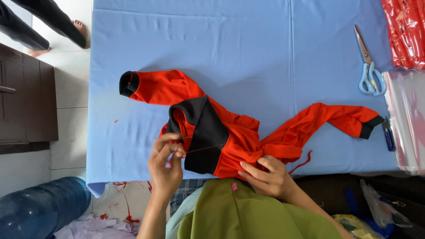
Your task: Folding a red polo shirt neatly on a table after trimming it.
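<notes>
Fingers (pixel 170 148) of your left hand (pixel 164 170) are pinched together on a thin red thread (pixel 204 148) that runs across the black hood (pixel 201 132) of the orange hooded top (pixel 241 137), while your right hand (pixel 268 177) lies flat and loosely curled on the bunched orange cloth at the table's near edge, pressing it down rather than clamping it. That top lies crumpled on the blue cloth-covered table (pixel 248 48), one sleeve with a black cuff (pixel 128 83) flung out to the left, the other cuff (pixel 369 126) off to the right. It looks soft, light and limp, so it will likely slide and fold under any pull; holding it at a seam or the hood edge should steady it best. Scissors (pixel 369 66) lie well apart at the far right, beside clear plastic bags (pixel 405 119) and red packets (pixel 405 31)
</notes>
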